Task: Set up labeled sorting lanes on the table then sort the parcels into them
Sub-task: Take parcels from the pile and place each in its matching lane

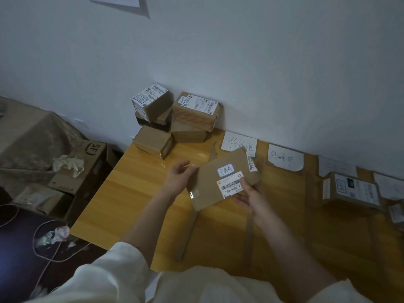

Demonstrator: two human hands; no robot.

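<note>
Head view: the fingers [244,186] of the right hand [251,200] are curled onto a flat cardboard parcel [209,182], with the thumb pressed on its white barcode label [231,184] and the remaining fingers hidden beneath the parcel. The left hand [178,179] is positioned at the parcel's left edge, its fingers loosely curved and released; whether they touch the cardboard cannot be told. The parcel is held tilted above the desk [135,193], between both hands, and a small blue-bordered sticker [225,170] with handwriting is carried on its upper face.

Strips of brown tape [190,232] are laid along the wooden desk surface below the parcel, running from the near edge toward the wall. At the far edge of the desk, against the wall, a white handwritten paper label [239,142] is placed just behind the held parcel, and a second handwritten paper label [285,158] lies beside it to the right. Further right, a labelled brown box [352,189] is set on the desk.

A pile of small cardboard boxes [175,121] is stacked at the far left corner of the desk, touching the wall; printed shipping labels are borne by the two uppermost boxes.

Off the desk to the left, larger cartons [87,167] are stacked on the floor, with crumpled clear plastic [67,164] on top. Pale sleeves [113,278] are visible at the bottom of the view.
</note>
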